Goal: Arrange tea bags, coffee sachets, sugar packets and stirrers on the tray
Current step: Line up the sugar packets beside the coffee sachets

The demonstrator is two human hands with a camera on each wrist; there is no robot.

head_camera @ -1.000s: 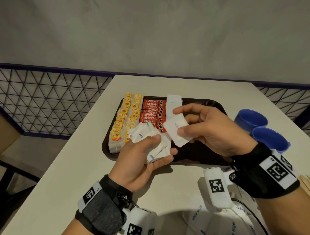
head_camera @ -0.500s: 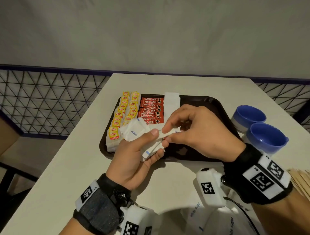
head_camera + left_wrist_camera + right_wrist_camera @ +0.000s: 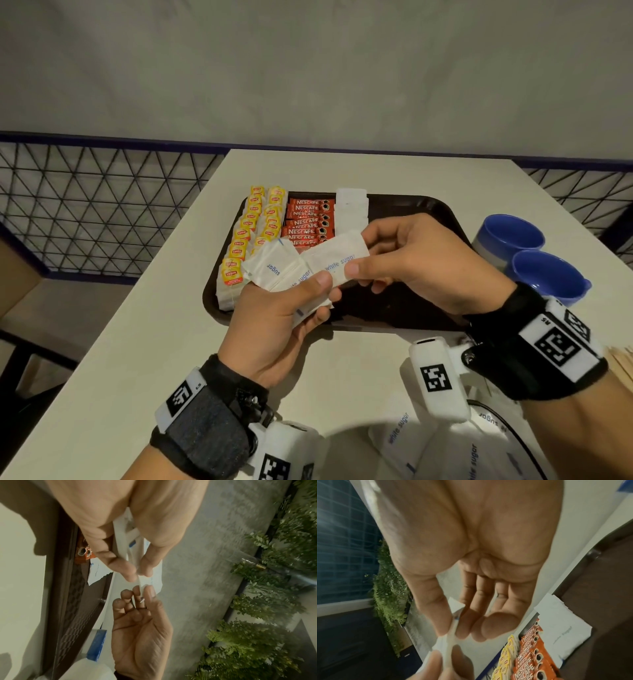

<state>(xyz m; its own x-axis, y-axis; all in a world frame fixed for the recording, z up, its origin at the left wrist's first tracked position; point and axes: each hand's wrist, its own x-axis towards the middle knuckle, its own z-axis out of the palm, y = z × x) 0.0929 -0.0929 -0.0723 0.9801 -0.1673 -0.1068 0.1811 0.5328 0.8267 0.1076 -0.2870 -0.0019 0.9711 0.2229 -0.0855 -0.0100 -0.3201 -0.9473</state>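
- Holding a fanned stack of white sugar packets (image 3: 281, 274), the left hand (image 3: 274, 325) has its thumb pressed on top and its fingers curled underneath, just above the tray's near edge.
- Over to the right hand (image 3: 421, 267): thumb and forefinger pinch one sugar packet (image 3: 337, 262) at its end, "white sugar" printed on it, and that packet overlaps the stack in the other hand.
- On the dark tray (image 3: 428, 212), two columns of yellow tea bags (image 3: 253, 233) line the left side, red coffee sachets (image 3: 308, 219) sit just beside them, and a column of white sugar packets already laid down (image 3: 351, 209) comes next.
- The tray's right half shows bare dark surface behind the hands.
- Two blue cups (image 3: 527, 253) stand on the white table (image 3: 137, 342) just right of the tray.
- Wooden stirrers (image 3: 621, 363) peek in at the far right edge, off the tray.
- More sugar packets (image 3: 428, 445) lie loose on the table, near the person.
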